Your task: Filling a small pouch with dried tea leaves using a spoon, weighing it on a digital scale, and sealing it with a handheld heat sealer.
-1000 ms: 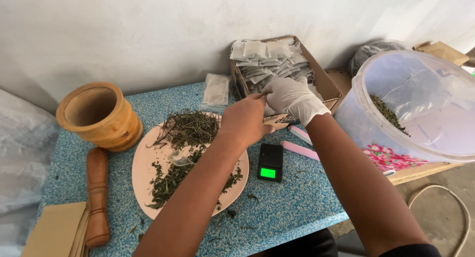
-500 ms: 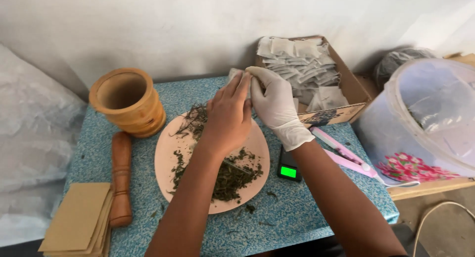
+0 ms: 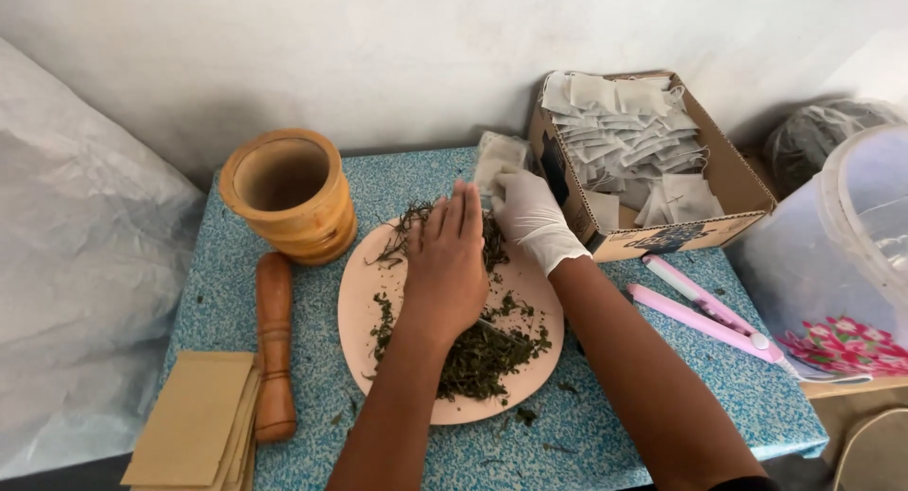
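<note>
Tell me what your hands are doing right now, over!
Left hand bare, flat over the dried herbs on the pink plate. Right hand gloved, fingers pinching a small white sachet. Nothing in the way, over.

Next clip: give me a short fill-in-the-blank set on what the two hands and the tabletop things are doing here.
1. The right hand wears a white ____.
2. The bare left hand rests palm down over dried herbs on a round pink ____.
3. The wooden pestle lies on the table just in front of the wooden ____.
4. The cardboard box behind the plate is filled with small white ____.

Missing words: glove; plate; mortar; sachets
</note>
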